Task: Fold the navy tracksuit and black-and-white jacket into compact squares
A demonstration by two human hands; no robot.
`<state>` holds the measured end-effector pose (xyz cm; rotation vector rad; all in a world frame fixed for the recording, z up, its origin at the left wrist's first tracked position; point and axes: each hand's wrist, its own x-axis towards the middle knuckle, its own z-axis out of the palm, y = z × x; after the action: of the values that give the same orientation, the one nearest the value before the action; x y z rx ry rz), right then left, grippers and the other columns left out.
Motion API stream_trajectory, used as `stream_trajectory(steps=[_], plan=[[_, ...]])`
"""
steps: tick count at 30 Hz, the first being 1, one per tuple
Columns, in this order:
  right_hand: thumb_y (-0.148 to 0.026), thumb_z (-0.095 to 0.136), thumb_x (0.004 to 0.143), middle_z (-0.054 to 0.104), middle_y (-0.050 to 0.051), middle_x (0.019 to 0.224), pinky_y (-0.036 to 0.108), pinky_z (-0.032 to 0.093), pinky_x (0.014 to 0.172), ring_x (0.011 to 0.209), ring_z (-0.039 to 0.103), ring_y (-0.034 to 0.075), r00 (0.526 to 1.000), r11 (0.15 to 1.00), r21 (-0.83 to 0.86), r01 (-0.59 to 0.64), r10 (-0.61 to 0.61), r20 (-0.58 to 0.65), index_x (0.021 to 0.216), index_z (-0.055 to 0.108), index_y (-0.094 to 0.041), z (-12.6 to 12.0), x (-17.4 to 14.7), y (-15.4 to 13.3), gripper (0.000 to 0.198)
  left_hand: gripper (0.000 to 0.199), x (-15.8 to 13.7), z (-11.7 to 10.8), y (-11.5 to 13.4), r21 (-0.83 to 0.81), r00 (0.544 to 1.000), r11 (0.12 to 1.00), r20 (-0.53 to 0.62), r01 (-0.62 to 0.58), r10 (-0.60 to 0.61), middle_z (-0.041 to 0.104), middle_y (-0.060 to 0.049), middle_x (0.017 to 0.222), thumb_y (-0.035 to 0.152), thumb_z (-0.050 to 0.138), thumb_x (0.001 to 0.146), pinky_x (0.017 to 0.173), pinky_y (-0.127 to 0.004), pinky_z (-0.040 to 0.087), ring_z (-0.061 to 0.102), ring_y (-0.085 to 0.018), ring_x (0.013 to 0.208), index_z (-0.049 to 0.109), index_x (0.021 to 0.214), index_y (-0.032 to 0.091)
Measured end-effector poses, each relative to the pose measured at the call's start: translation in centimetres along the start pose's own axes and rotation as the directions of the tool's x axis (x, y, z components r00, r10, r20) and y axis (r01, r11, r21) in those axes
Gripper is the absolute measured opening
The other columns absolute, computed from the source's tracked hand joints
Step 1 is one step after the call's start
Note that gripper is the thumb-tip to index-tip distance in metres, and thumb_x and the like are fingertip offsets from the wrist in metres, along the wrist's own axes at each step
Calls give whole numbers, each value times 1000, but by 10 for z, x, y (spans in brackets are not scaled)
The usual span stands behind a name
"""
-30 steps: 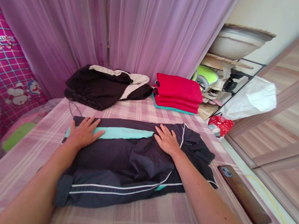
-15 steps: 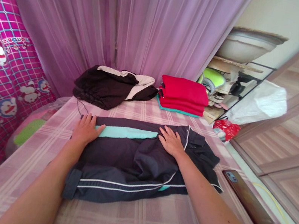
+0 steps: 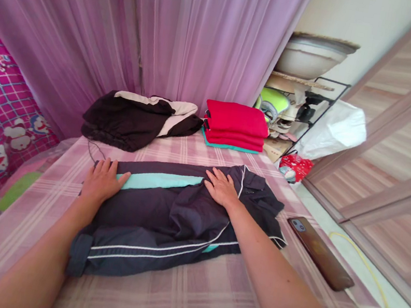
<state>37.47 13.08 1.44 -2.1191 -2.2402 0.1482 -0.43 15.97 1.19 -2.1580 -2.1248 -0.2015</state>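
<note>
We see a dark navy jacket [image 3: 171,216] with a teal stripe spread across the plaid bed [image 3: 203,306], the left hand [image 3: 101,178] and right hand [image 3: 221,188] both lying flat and open on its far edge, grasping nothing; a phone [image 3: 317,252] lies to the right, and beyond sit a black garment [image 3: 132,119] and a red folded stack [image 3: 235,125]

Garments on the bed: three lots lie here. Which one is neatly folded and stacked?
The red stack at the far right edge of the bed. The black-and-cream garment lies crumpled, and the dark jacket lies under both hands.
</note>
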Motion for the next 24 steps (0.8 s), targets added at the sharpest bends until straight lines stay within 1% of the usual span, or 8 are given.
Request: stream_trajectory(steps=[3, 6, 10, 13, 15, 19, 22, 24], plan=[[-46, 27, 102, 32, 6, 160, 46, 21, 119, 147, 28, 21, 999, 999, 21, 33, -33, -23, 150, 41, -26, -5, -8, 5, 54, 74, 1, 1, -3, -2, 999, 999, -13, -38, 38, 39, -22, 154, 53, 29, 90, 112, -56, 30, 33, -39, 142, 42, 146, 6], [-39, 32, 101, 48, 6, 150, 40, 27, 116, 139, 41, 20, 991, 1000, 13, 21, -19, -133, 141, 53, -24, -16, -31, 26, 47, 70, 5, 0, -9, -7, 997, 997, 27, -77, 77, 38, -19, 156, 49, 28, 91, 112, -56, 30, 33, -37, 143, 43, 147, 8], [-30, 40, 96, 68, 12, 124, 36, 42, 102, 118, 60, 24, 926, 955, -19, -295, 281, -254, 118, 69, -19, -37, -78, 76, 38, 66, 6, 0, -24, -24, 980, 988, 119, -155, 157, 43, -15, 154, 43, 28, 91, 113, -54, 33, 36, -34, 142, 45, 146, 11], [-37, 44, 95, 71, 15, 114, 38, 49, 89, 109, 66, 28, 834, 846, -28, -533, 519, -186, 112, 70, -20, -48, -111, 110, 36, 62, -3, 1, -35, -25, 968, 979, 146, -201, 202, 47, -11, 151, 41, 31, 91, 112, -52, 36, 38, -32, 142, 48, 145, 17], [-46, 43, 95, 72, 16, 111, 40, 50, 85, 106, 67, 30, 803, 805, -28, -592, 587, -101, 114, 69, -20, -50, -125, 122, 42, 61, -13, 0, -39, -16, 965, 979, 166, -205, 205, 46, -10, 153, 41, 32, 91, 113, -51, 34, 37, -31, 143, 47, 146, 19], [-59, 42, 93, 71, 17, 115, 43, 51, 85, 105, 68, 32, 821, 822, 13, -570, 570, -26, 130, 60, -19, -42, -133, 126, 58, 62, -32, -6, -35, 3, 960, 981, 205, -193, 188, 41, -11, 156, 43, 27, 94, 115, -51, 30, 33, -30, 145, 44, 148, 18], [-49, 48, 93, 69, 16, 122, 40, 50, 87, 108, 67, 30, 862, 862, 64, -503, 506, -35, 142, 49, -19, -33, -131, 122, 57, 60, -39, -12, -28, 37, 965, 981, 192, -191, 180, 43, -12, 154, 42, 28, 94, 115, -52, 29, 35, -30, 144, 45, 147, 19], [-39, 50, 93, 71, 13, 119, 38, 50, 87, 109, 67, 28, 873, 871, 84, -483, 487, -25, 141, 49, -21, -31, -131, 122, 51, 59, -42, -16, -24, 42, 965, 980, 187, -197, 186, 44, -12, 153, 40, 31, 93, 115, -52, 30, 37, -30, 143, 47, 146, 20]])
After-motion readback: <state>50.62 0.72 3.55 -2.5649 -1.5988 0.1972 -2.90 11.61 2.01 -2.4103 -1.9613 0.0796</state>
